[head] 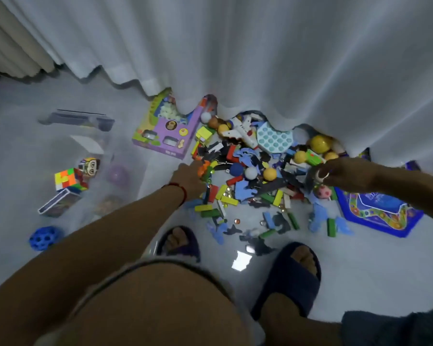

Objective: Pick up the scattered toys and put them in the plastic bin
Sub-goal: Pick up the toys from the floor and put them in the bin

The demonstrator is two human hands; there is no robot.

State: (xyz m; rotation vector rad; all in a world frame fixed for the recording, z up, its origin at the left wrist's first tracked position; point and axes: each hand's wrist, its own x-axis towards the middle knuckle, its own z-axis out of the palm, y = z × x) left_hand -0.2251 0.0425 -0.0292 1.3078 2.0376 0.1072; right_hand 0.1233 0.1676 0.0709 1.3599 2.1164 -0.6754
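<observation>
Toy pile (pixel 255 176) on floor (pixel 335 270) against white curtain (pixel 260 58): blocks, balls, flat blue pieces, toy plane (pixel 243 132), teal bubble pad (pixel 275 141). Clear plastic bin (pixel 95 166) at floor's left, well apart from pile, holds puzzle cube (pixel 69 179), card box (pixel 58 203), purple ball (pixel 118 174). Blue holed ball (pixel 44 238) near bin. Left hand (pixel 189 179) reaches pile's left edge, fingers in orange-green toy (pixel 204 172); grip unclear. Right hand (pixel 335 172) over pile's right side, fingers curled, pinching small whitish piece (pixel 321 173). Purple box (pixel 165 128), blue game board (pixel 378 211) flank pile.

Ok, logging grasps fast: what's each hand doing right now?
Left hand: reaching into the toy pile, grip hidden, cannot tell.
Right hand: curled on a small toy, unidentifiable.
</observation>
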